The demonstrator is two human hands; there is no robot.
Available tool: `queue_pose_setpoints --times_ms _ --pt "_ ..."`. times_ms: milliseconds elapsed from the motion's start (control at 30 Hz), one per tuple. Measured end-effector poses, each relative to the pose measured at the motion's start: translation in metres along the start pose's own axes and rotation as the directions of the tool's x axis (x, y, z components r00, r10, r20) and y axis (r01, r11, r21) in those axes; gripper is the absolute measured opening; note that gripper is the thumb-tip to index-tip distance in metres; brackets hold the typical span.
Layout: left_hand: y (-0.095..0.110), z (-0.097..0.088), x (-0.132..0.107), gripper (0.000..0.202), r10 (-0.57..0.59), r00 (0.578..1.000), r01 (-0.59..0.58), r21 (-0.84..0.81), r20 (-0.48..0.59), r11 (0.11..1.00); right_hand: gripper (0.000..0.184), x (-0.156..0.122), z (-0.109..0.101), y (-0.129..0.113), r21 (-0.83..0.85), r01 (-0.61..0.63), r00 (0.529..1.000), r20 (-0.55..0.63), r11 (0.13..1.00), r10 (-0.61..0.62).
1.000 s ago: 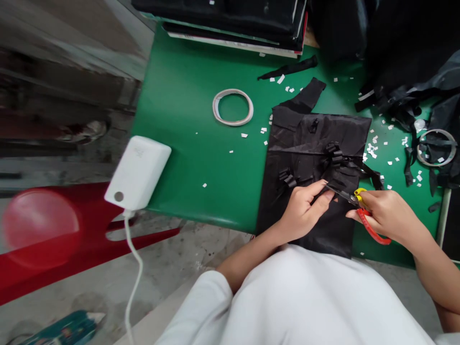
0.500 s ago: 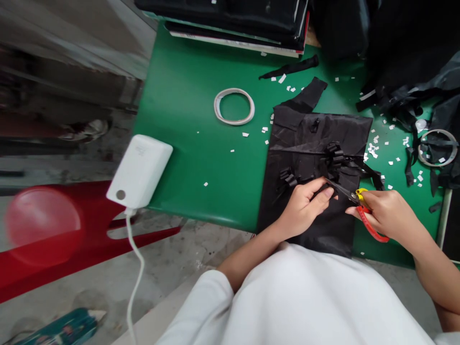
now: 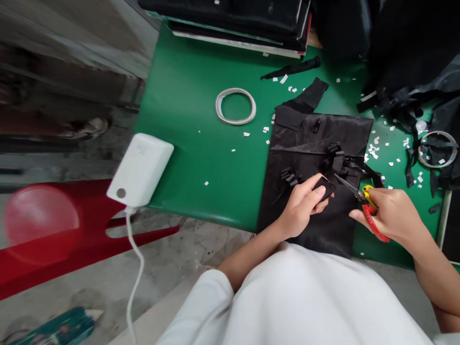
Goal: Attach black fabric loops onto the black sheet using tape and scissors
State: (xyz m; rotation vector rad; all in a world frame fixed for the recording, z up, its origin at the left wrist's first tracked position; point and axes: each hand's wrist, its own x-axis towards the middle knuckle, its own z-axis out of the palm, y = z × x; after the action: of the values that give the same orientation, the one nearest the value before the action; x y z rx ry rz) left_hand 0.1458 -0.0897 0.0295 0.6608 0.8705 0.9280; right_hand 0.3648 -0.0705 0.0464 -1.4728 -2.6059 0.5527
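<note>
Between the thumb and fingers of my left hand (image 3: 304, 203) is a small folded piece of black fabric (image 3: 326, 188). My right hand (image 3: 393, 213) grips a pair of scissors (image 3: 366, 203) with red and yellow handles, its blades pointing left and a little apart from the piece. Under both hands lies a larger black fabric panel (image 3: 318, 165), which reaches over the table's front edge. Several small black strips and loops (image 3: 336, 155) are heaped on that panel, just beyond my hands.
A tape roll (image 3: 235, 106) rests on the green table (image 3: 194, 158), with white paper bits scattered about. Another roll (image 3: 438, 149) lies among black scraps at right. A white power bank (image 3: 140, 170) with a cable sits at the left edge, above a red stool (image 3: 89, 211). Dark stacked fabric (image 3: 233, 19) stands behind.
The scissors have drawn back to the right, away from my left hand. My left hand has shifted slightly left and turned the black piece, so more of it shows.
</note>
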Motion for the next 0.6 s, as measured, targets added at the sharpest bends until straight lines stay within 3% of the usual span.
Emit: queue_pose_setpoints --times_ms 300,467,600 --pt "-0.002 0.003 0.000 0.039 -0.005 0.997 0.006 0.012 -0.073 1.000 0.057 -0.001 0.002 -0.001 -0.088 0.049 0.998 -0.023 0.995 -0.052" --pt "-0.003 0.002 0.002 0.035 0.089 0.995 -0.083 0.114 -0.049 0.990 0.060 -0.002 0.008 0.002 -0.148 0.063 0.997 -0.038 0.987 -0.070" --pt "-0.006 0.003 0.003 0.036 0.094 0.995 -0.092 0.064 -0.024 0.994 0.063 -0.003 0.010 0.000 -0.166 0.073 0.996 -0.031 0.983 -0.079"
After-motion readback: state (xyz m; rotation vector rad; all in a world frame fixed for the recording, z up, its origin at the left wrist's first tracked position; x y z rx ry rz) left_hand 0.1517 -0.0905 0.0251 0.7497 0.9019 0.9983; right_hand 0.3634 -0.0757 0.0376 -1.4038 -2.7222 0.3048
